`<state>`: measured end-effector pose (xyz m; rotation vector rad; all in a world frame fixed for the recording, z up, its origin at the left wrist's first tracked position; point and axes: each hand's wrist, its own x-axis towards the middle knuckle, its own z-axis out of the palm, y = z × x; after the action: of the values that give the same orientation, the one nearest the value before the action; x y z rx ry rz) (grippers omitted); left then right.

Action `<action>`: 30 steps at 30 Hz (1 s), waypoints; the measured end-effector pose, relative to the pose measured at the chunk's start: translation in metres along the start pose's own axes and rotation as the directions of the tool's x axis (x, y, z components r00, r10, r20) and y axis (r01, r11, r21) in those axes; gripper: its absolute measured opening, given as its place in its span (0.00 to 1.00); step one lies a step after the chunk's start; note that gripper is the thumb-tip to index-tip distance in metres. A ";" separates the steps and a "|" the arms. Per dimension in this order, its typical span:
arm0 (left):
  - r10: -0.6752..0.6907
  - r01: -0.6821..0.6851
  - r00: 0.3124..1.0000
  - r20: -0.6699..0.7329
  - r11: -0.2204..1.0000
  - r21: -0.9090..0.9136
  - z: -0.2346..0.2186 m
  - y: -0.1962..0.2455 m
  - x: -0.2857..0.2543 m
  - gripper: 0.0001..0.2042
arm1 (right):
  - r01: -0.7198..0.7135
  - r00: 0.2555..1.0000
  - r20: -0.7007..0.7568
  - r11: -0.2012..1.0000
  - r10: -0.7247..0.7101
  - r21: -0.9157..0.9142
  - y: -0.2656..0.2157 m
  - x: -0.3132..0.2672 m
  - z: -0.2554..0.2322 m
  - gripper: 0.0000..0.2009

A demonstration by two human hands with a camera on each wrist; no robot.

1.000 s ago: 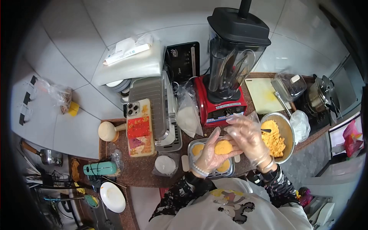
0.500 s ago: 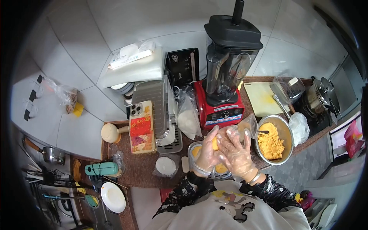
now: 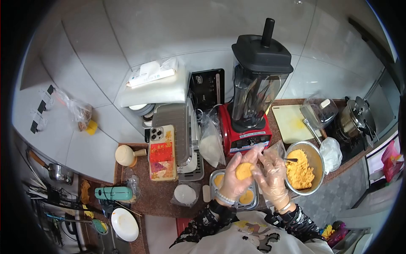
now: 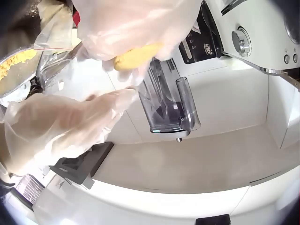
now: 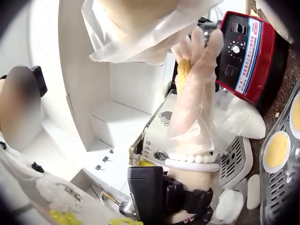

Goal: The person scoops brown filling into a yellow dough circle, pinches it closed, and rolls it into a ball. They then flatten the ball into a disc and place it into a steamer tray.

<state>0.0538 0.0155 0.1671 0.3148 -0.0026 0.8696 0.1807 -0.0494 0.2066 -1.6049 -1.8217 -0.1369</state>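
Both hands wear clear plastic gloves. The left hand [image 3: 235,183] cups a round, flattened yellow dough piece [image 3: 243,171], its thumb and fingers around it. Beside it is the right hand [image 3: 274,182], its fingertips by the dough's right edge. In the left wrist view the dough [image 4: 136,57] lies against the left hand [image 4: 136,23], and the right hand [image 4: 70,123] extends its fingers towards it. The right wrist view shows the dough [image 5: 183,72] edge-on in the left hand [image 5: 193,108]; the right hand [image 5: 140,23] is partly cut off above.
Below the hands sits a metal tray [image 5: 293,176] with yellow rounds in white cups. A steel bowl [image 3: 320,163] of yellow dough with a dark handle stands right. Behind are a red-based blender [image 3: 246,142], a cutting board [image 3: 289,127] and a phone [image 3: 162,154] on an appliance.
The right hand, which lay across the left hand half a second ago, has drawn back to the right, uncovering the dough's flat face. The head view has shifted, so the counter appears lower.
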 end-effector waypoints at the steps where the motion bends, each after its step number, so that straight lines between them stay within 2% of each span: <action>1: 0.020 -0.023 0.998 0.056 0.998 0.059 0.002 -0.001 0.002 0.33 | -0.079 0.997 0.038 0.983 0.074 0.165 0.001 0.000 0.003 0.22; 3: -0.006 0.007 1.000 -0.008 0.989 0.146 0.008 -0.001 0.001 0.36 | -0.256 0.966 0.161 0.850 0.204 0.461 0.007 -0.009 0.013 0.20; 4: -0.014 0.023 0.999 -0.044 0.977 0.213 0.012 0.000 0.001 0.36 | -0.547 0.837 0.396 0.541 0.378 0.639 0.008 -0.013 0.018 0.15; 5: -0.019 0.041 0.997 -0.079 0.959 0.280 0.013 0.002 -0.001 0.37 | -0.613 0.787 0.474 0.412 0.395 0.674 0.009 -0.015 0.016 0.14; 6: -0.107 0.131 0.989 -0.106 0.956 0.261 0.002 0.003 -0.002 0.40 | -0.668 0.734 0.551 0.273 0.397 0.693 0.001 -0.005 0.006 0.13; 7: -0.114 0.139 0.987 -0.111 0.957 0.254 -0.004 0.002 -0.003 0.40 | -0.708 0.682 0.623 0.133 0.384 0.694 -0.002 0.001 0.000 0.11; 8: -0.119 0.144 0.986 -0.115 0.959 0.246 -0.007 0.001 -0.003 0.40 | -0.730 0.677 0.646 0.214 0.353 0.649 0.007 -0.002 0.003 0.11; 9: -0.123 0.149 0.985 -0.121 0.960 0.237 -0.010 0.000 -0.004 0.39 | -0.754 0.650 0.675 0.184 0.350 0.631 0.010 -0.004 0.004 0.11; 10: -0.160 0.201 0.970 -0.184 0.952 0.231 -0.006 0.002 -0.005 0.38 | -0.777 0.620 0.704 0.153 0.346 0.610 0.011 -0.006 0.006 0.11; 11: -0.228 0.255 0.964 -0.137 0.941 0.223 -0.011 0.003 -0.007 0.38 | -0.802 0.587 0.735 0.117 0.339 0.586 0.012 -0.010 0.008 0.11; 13: -0.354 0.353 0.935 -0.036 0.909 0.222 -0.020 0.008 -0.006 0.38 | -0.807 0.585 0.724 0.172 0.366 0.565 0.014 -0.014 0.012 0.10; 14: -0.357 0.367 0.930 -0.085 0.905 0.215 -0.018 0.005 -0.006 0.39 | -0.805 0.589 0.714 0.201 0.378 0.558 0.015 -0.014 0.013 0.10; 17: -0.161 0.175 0.984 -0.081 0.961 0.215 -0.019 0.003 -0.004 0.39 | -0.754 0.591 0.676 0.002 0.441 0.657 0.020 -0.013 0.008 0.11; 18: -0.140 0.143 0.990 -0.030 0.973 0.179 -0.022 0.007 -0.007 0.38 | -0.746 0.575 0.668 -0.030 0.472 0.665 0.025 -0.015 0.009 0.11; 21: -0.093 0.117 0.993 -0.072 0.850 0.514 -0.018 0.001 -0.016 0.36 | -0.704 0.596 0.650 -0.083 0.471 0.706 0.035 -0.013 0.005 0.12; 22: -0.064 0.094 0.995 -0.083 0.899 0.428 -0.012 -0.003 -0.015 0.31 | -0.696 0.605 0.661 -0.107 0.443 0.710 0.036 -0.014 0.005 0.11; 25: 0.024 0.034 0.995 -0.095 0.820 0.571 -0.025 -0.015 -0.011 0.27 | -0.638 0.661 0.626 -0.129 0.414 0.759 0.034 -0.019 0.010 0.11; 26: 0.090 -0.030 0.994 -0.070 0.796 0.605 -0.026 -0.020 -0.011 0.25 | -0.621 0.664 0.606 -0.129 0.438 0.773 0.031 -0.019 0.010 0.11; 29: 0.086 0.013 0.989 -0.120 0.757 0.653 -0.017 -0.024 -0.011 0.22 | -0.611 0.654 0.609 -0.161 0.448 0.775 0.038 -0.024 0.013 0.11; 30: 0.052 0.043 0.989 -0.141 0.801 0.597 -0.012 -0.021 -0.012 0.22 | -0.620 0.647 0.617 -0.162 0.449 0.768 0.038 -0.025 0.012 0.11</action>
<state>0.0600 -0.0026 0.1483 0.8466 0.4262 0.8821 0.2095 -0.0552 0.1706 -1.0949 -0.5865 1.3960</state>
